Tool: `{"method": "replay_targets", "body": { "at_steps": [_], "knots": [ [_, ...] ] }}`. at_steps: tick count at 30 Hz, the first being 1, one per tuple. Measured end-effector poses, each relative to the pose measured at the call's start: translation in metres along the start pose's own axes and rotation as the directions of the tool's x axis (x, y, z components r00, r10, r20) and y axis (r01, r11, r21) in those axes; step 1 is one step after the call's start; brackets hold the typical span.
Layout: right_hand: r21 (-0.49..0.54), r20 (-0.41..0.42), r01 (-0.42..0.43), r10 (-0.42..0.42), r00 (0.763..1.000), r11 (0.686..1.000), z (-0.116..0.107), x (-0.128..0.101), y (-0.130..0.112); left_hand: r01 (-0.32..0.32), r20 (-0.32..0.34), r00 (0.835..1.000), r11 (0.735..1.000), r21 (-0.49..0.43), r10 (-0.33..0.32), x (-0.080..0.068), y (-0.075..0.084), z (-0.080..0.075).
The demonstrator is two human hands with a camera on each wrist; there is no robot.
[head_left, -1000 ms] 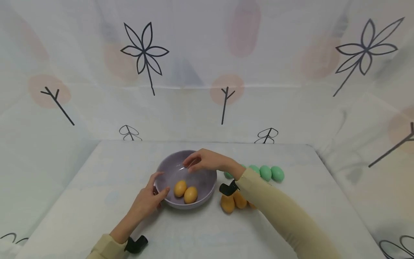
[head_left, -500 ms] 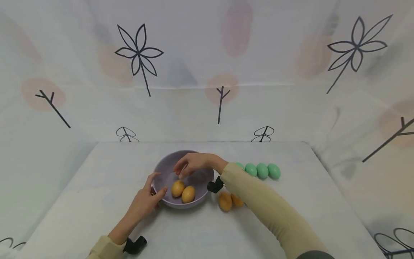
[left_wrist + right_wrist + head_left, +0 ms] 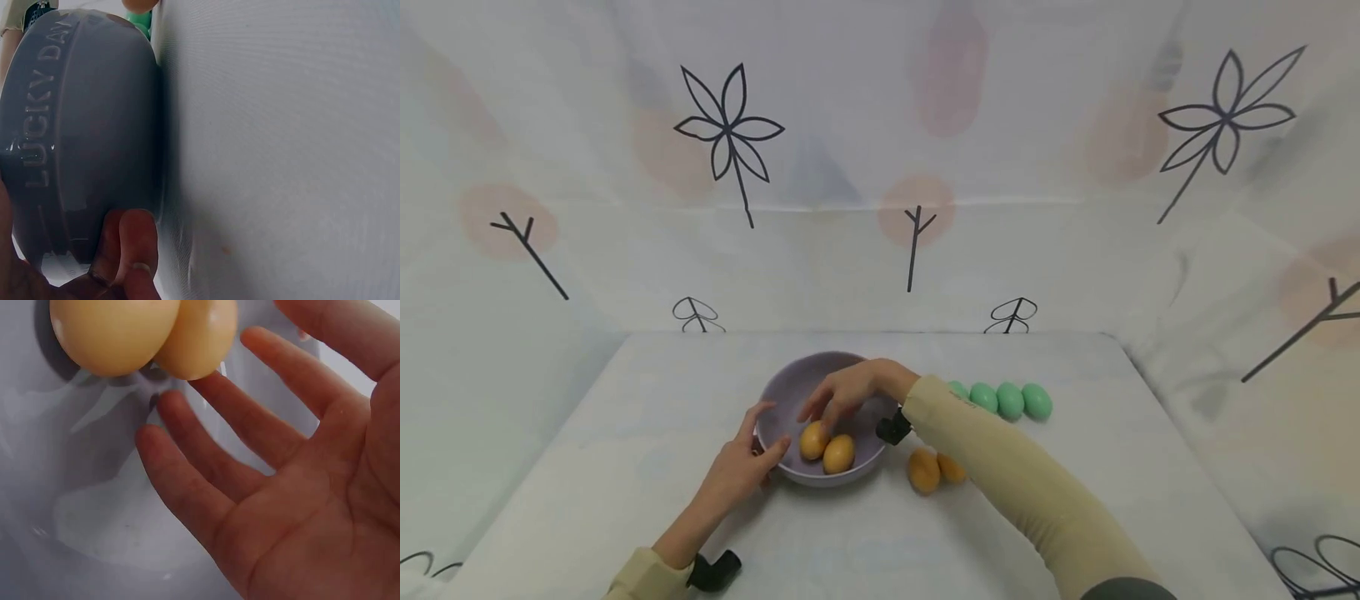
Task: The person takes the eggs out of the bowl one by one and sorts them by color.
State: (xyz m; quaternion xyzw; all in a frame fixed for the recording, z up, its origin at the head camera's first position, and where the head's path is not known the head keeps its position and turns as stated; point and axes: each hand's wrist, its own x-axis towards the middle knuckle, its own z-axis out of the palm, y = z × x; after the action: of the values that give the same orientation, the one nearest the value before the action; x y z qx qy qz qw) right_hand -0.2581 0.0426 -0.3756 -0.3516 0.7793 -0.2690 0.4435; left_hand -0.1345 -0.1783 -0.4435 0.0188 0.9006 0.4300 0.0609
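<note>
A purple bowl (image 3: pixel 797 379) stands on the table, with raised lettering on its outer wall (image 3: pixel 106 119) in the left wrist view. My left hand (image 3: pixel 741 462) grips its near left side, thumb over the rim and fingers against the outside. Two yellow-orange eggs (image 3: pixel 839 454) lie side by side in the bowl's near part. My right hand (image 3: pixel 846 390) is inside the bowl just beyond them. In the right wrist view its palm (image 3: pixel 350 475) faces the camera, fingers spread and holding nothing, one fingertip right at the edge of an egg (image 3: pixel 203 337).
Right of the bowl, several green eggs (image 3: pixel 1010 401) sit in a row, partly behind the right sleeve (image 3: pixel 992 442). Nearer me are orange eggs (image 3: pixel 923 471), some covered by that sleeve. A patterned cloth (image 3: pixel 835 267) rises behind the white table (image 3: pixel 670 417).
My right hand has moved left and down within the bowl, toward the two eggs. The left hand keeps its grip on the rim, and the eggs stay put.
</note>
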Motion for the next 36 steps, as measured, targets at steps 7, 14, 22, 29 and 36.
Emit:
{"method": "replay_targets", "body": {
  "at_steps": [7,14,22,29,36],
  "knots": [
    [-0.075,0.024,0.000,0.001,1.000,0.997,0.004,0.010,-0.003,-0.006,0.004,1.000,1.000,-0.001,0.006,-0.001,0.001,0.000],
    [-0.067,0.024,0.005,-0.003,1.000,0.998,0.006,0.014,-0.003,-0.012,0.000,1.000,1.000,0.003,0.012,-0.001,0.003,0.000],
    [0.041,0.000,-0.037,0.037,0.999,0.998,0.009,0.012,0.000,-0.011,-0.005,1.000,1.000,-0.005,0.011,-0.002,0.005,0.000],
    [0.143,-0.091,-0.006,0.019,0.996,0.990,0.006,0.006,0.007,0.006,-0.009,1.000,1.000,-0.005,-0.006,-0.002,0.005,0.001],
    [0.198,-0.173,0.111,-0.077,0.982,0.974,0.002,-0.012,0.010,-0.002,-0.012,1.000,1.000,0.001,0.002,-0.002,0.006,0.000]
  ]
}}
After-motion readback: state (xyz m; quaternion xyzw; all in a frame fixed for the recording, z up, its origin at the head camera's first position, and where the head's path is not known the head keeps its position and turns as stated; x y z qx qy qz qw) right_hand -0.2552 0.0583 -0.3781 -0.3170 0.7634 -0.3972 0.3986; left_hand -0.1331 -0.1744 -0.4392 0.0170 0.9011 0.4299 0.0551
